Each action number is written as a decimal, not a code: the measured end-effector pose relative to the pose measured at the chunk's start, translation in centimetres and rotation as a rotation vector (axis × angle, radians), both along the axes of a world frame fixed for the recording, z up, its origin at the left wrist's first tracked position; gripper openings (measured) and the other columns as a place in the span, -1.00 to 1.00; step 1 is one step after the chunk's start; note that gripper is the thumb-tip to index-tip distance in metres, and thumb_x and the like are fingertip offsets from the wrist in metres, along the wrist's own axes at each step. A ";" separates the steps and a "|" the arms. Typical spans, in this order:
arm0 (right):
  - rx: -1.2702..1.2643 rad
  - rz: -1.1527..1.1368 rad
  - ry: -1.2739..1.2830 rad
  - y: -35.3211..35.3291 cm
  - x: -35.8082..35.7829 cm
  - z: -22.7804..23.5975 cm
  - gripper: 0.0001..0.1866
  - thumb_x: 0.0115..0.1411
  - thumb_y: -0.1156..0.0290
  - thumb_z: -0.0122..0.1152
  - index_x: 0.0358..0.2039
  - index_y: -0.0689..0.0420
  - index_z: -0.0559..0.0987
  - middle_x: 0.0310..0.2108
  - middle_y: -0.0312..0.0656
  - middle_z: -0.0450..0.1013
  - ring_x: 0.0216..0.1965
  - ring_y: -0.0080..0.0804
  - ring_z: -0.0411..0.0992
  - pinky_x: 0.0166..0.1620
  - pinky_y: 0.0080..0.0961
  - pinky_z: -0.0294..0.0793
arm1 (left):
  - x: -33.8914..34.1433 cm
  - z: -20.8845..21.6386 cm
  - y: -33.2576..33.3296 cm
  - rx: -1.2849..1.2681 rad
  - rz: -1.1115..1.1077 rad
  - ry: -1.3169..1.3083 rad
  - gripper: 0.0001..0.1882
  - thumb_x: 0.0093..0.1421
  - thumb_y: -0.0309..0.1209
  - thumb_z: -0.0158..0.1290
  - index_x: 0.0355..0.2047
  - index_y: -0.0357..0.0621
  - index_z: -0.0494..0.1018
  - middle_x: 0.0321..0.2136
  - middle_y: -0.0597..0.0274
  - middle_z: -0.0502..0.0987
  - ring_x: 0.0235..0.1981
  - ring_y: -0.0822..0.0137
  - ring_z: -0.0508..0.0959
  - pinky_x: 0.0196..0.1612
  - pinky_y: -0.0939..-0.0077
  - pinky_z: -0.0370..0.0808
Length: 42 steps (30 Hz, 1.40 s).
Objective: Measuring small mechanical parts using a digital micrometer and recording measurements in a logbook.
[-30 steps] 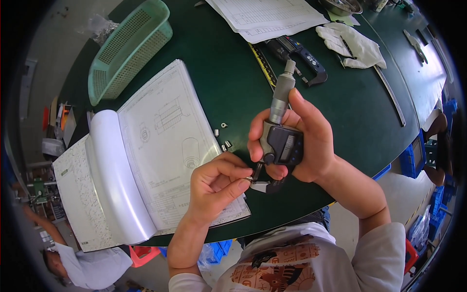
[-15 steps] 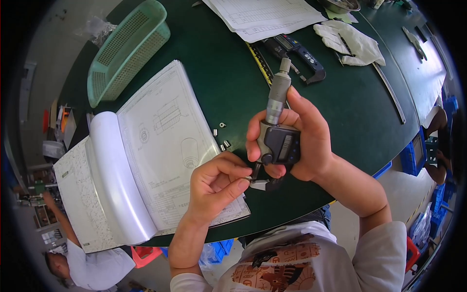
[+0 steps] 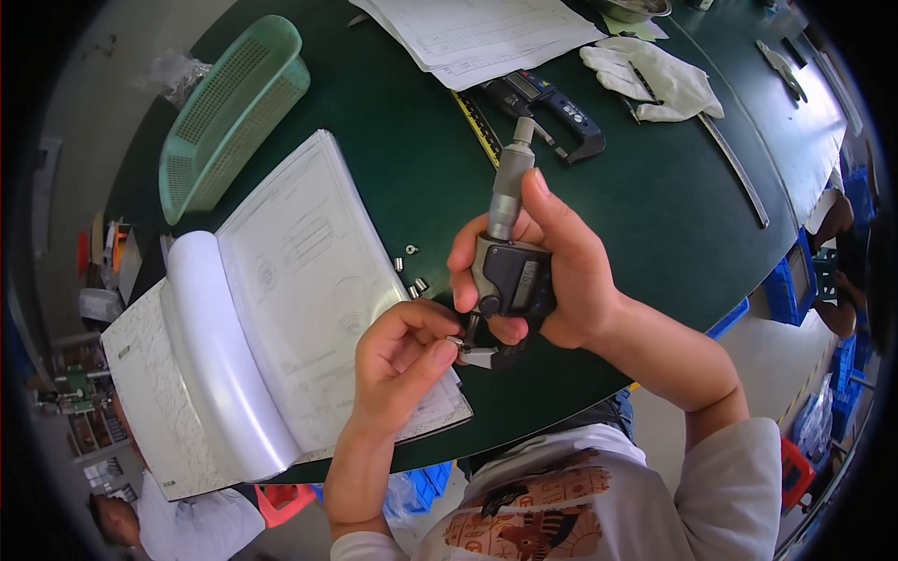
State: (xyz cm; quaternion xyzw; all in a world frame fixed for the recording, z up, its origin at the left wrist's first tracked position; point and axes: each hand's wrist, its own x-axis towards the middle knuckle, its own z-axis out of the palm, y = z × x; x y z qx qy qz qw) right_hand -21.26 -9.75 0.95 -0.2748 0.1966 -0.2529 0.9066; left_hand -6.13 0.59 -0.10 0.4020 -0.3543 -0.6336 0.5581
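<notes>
My right hand (image 3: pixel 582 276) is wrapped round a digital micrometer (image 3: pixel 505 271), its grey thimble pointing up and away and its frame toward me. My left hand (image 3: pixel 398 365) is closed in a pinch beside the micrometer's measuring faces. Between thumb and forefinger shows the end of a small shiny metal sleeve (image 3: pixel 455 341), mostly covered by the fingers. Whether the sleeve touches both faces cannot be made out. Just beyond my left hand, several similar small metal sleeves (image 3: pixel 419 284) lie on the dark green table (image 3: pixel 655 280).
An open binder of drawings (image 3: pixel 309 243) lies at the left, a green plastic basket (image 3: pixel 234 122) behind it. Farther back are papers (image 3: pixel 486 37), a second digital micrometer (image 3: pixel 566 117), a yellow-black ruler (image 3: pixel 479 128), a white glove (image 3: pixel 655 79) and a metal strip (image 3: pixel 734 173). Another person (image 3: pixel 201 519) sits at lower left.
The table things have shifted slightly left in the picture, and both hands with the micrometer have shifted left too. My left hand still pinches the sleeve, whose end now shows more plainly.
</notes>
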 end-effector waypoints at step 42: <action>0.195 -0.014 0.010 -0.1 -0.1 0.3 -0.26 0.04 -0.24 -0.47 -0.45 0.26 0.39 -0.60 -0.02 0.37 -0.81 -0.42 0.21 -0.76 -0.64 0.23 | -0.2 -0.4 0.0 -0.056 0.051 0.006 -0.86 0.01 -0.65 -0.04 -0.37 -0.34 0.30 -0.37 0.14 0.36 -0.42 0.50 0.39 -0.32 0.68 0.35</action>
